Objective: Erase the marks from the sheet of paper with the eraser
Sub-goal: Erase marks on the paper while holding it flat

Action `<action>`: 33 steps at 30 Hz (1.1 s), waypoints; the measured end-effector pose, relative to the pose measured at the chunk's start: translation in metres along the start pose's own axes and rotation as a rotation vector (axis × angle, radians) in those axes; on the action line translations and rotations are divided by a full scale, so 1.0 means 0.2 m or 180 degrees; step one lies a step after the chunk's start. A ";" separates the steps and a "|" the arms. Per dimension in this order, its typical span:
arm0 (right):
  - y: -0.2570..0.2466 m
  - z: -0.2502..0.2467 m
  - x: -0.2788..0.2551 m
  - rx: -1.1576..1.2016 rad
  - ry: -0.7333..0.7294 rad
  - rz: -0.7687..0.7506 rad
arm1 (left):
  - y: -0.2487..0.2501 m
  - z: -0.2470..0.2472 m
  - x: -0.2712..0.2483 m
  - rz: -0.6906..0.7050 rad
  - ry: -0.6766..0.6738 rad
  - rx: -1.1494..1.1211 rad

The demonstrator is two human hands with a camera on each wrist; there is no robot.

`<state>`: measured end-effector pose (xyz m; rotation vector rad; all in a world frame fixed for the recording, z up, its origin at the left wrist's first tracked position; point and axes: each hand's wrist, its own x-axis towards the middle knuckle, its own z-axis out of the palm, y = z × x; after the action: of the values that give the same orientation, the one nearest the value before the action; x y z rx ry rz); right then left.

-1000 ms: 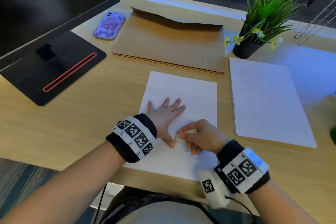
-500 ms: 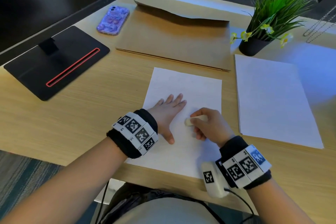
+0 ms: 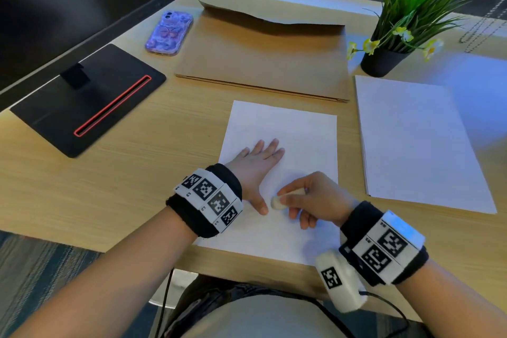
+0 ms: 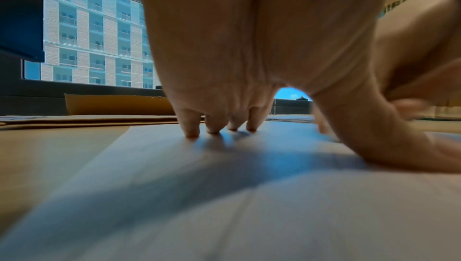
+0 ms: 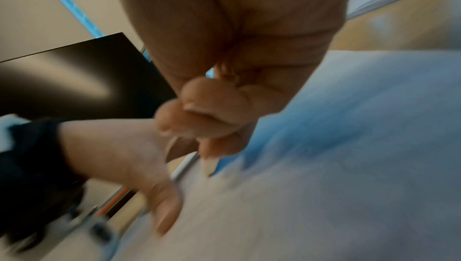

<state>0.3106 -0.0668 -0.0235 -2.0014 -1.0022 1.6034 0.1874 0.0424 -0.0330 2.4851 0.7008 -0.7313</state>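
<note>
A white sheet of paper (image 3: 285, 123) lies on the wooden desk in front of me. My left hand (image 3: 256, 164) lies flat on its left part, fingers straight and spread, thumb pointing toward me. In the left wrist view its fingertips (image 4: 192, 132) press on the sheet (image 4: 224, 206). My right hand (image 3: 310, 197) pinches a small white eraser (image 3: 277, 202), whose tip touches the paper just right of the left thumb. In the blurred right wrist view the curled fingers (image 5: 199, 119) hide the eraser. Any marks on the sheet are too faint to make out.
A stack of white paper (image 3: 417, 145) lies to the right. A brown envelope (image 3: 263, 57) sits behind the sheet, a purple phone (image 3: 168, 33) to its left. A monitor stand (image 3: 90, 99) is at the left, a potted plant (image 3: 392, 35) at the back right.
The right hand with the eraser moved up the sheet and then back down toward the left thumb. The left hand stayed flat on the paper.
</note>
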 end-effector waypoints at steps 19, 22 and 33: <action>-0.04 0.05 0.01 -0.0225 0.0126 -0.0169 | 0.00 0.00 -0.01 -0.0063 -0.0011 0.0148; -0.06 0.00 0.06 -0.0201 0.0330 -0.0197 | 0.00 0.00 -0.01 -0.0062 -0.0013 0.0164; -0.03 -0.07 0.07 0.0010 0.0714 -0.0139 | 0.00 0.00 -0.01 -0.0074 -0.0036 0.0096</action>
<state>0.3243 -0.0504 -0.0258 -2.0863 -0.9496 1.3218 0.1859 0.0422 -0.0316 2.5020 0.7208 -0.7691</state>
